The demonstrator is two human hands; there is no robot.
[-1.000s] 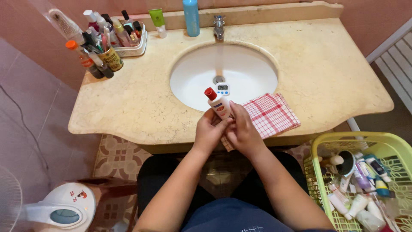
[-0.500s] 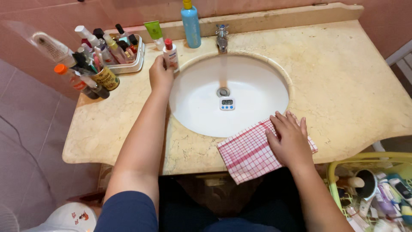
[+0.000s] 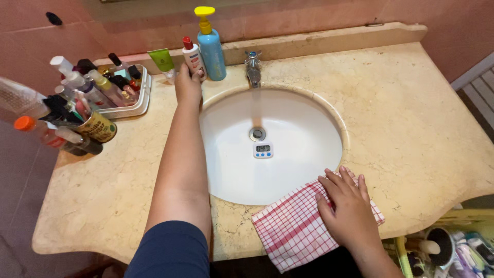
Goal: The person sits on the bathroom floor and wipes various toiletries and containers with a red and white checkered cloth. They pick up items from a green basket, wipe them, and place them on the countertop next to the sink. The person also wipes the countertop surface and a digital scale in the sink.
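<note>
Your left hand: fingers closed around the small white bottle, upright at the surface's back beside the blue pump bottle | your right hand: open, flat on the checked cloth at the sink's front rim.

Oval white ceramic sink basin sits centre in the beige marble countertop; small white digital timer lies in the basin, just in front of the drain. Chrome tap behind the basin. Left of the tap along the back ledge: blue pump bottle, then white bottle with red cap, then green-capped tube. Left hand on the white bottle. White plastic tray of small bottles at far left, round tin of tools in front of it. Red-and-white checked cloth on the counter's front edge, right of centre, right hand flat on it. Yellow-green plastic basket of toiletries below the counter, right.
</note>
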